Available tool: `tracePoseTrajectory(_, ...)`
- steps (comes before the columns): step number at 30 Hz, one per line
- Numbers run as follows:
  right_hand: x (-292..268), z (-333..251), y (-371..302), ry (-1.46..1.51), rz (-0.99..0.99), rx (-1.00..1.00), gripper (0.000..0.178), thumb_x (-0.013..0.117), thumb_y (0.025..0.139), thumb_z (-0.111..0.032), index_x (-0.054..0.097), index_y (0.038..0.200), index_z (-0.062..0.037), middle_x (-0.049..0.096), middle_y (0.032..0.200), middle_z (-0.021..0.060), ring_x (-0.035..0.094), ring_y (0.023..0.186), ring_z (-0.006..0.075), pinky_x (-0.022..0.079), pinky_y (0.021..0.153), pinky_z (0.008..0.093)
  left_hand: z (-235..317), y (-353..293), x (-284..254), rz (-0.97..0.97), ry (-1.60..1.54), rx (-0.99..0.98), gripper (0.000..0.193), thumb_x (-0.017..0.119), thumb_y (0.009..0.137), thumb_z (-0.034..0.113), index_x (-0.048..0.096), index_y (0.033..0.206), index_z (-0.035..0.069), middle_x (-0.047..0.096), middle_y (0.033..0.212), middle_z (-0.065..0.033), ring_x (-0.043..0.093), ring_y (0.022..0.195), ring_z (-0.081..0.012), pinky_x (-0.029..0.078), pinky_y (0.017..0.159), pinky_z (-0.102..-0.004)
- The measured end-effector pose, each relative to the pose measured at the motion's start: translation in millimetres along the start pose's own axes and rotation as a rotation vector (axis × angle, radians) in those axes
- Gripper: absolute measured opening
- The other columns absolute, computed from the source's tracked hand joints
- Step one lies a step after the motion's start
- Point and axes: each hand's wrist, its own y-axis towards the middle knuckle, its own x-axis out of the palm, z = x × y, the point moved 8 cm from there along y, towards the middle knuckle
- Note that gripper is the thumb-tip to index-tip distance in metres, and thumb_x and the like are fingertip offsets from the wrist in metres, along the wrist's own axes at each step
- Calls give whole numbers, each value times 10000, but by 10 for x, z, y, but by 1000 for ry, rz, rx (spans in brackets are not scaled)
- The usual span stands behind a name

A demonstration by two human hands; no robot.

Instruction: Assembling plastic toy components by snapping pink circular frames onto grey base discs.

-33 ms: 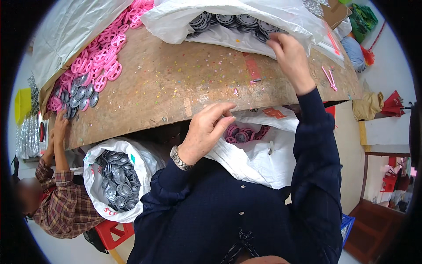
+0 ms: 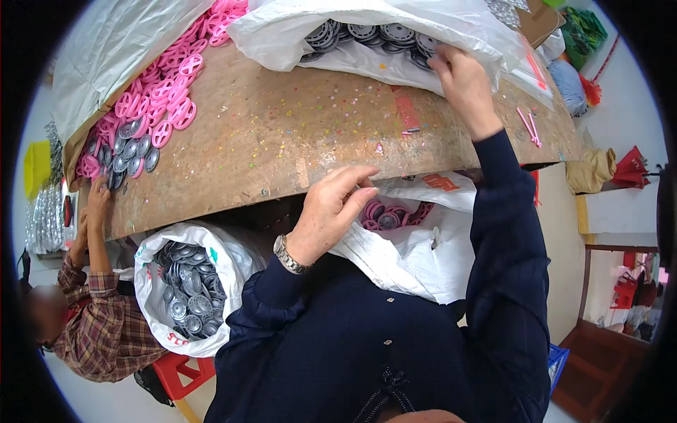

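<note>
My right hand (image 2: 465,88) reaches to the mouth of a white plastic bag (image 2: 264,35) on the table. Its thumb and fingers are bent together at the edge of the grey wheel-shaped discs (image 2: 396,32) inside. What lies between the fingertips, if anything, I cannot make out. My left hand (image 2: 328,208), a watch on its wrist, hovers by the table's near edge with thumb and forefinger apart and nothing in it. Just right of it, below that edge, an opened white sack (image 2: 395,264) holds pink rings and grey discs (image 2: 388,220).
Pink spoked rings (image 2: 173,92) spill across the table's left side, with grey discs in front. A co-worker's hand (image 2: 99,201) touches that pile. Another white sack (image 2: 144,282) of grey discs stands left of me. Small pink sticks (image 2: 529,127) lie at the table's right.
My right hand has shifted slightly forward at the bag's mouth, its fingertips closer to the discs. My left hand has stayed in place.
</note>
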Motion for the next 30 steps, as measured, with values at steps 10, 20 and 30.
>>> tracePoseTrajectory(10, 801, 384, 334, -426, -249, 110, 470, 692, 862, -413, 651, 1179, -68, 679, 1126, 164, 643, 1040, 371, 526, 852, 456, -210, -47, -118, 37, -109, -111, 280, 585, 955, 59, 636, 1221, -11, 649, 988, -70, 627, 777, -112, 517, 670, -244)
tracePoseTrajectory(20, 517, 328, 266, -356, -24, 81, 320, 642, 911, -354, 695, 1087, -92, 699, 1046, 120, 665, 952, 347, 533, 800, 448, -386, -20, -55, 18, -305, -273, 291, 558, 982, 88, 617, 1251, -6, 664, 991, -74, 628, 768, -101, 517, 669, -239)
tracePoseTrajectory(30, -159, -1200, -559, 271, 61, -479, 180, 710, 768, -30, 701, 945, -65, 704, 998, 89, 663, 839, 290, 523, 722, 377, -453, 191, 23, 6, -1061, -442, 475, 432, 1062, 363, 476, 1332, -25, 651, 984, -139, 658, 760, -164, 546, 619, -255)
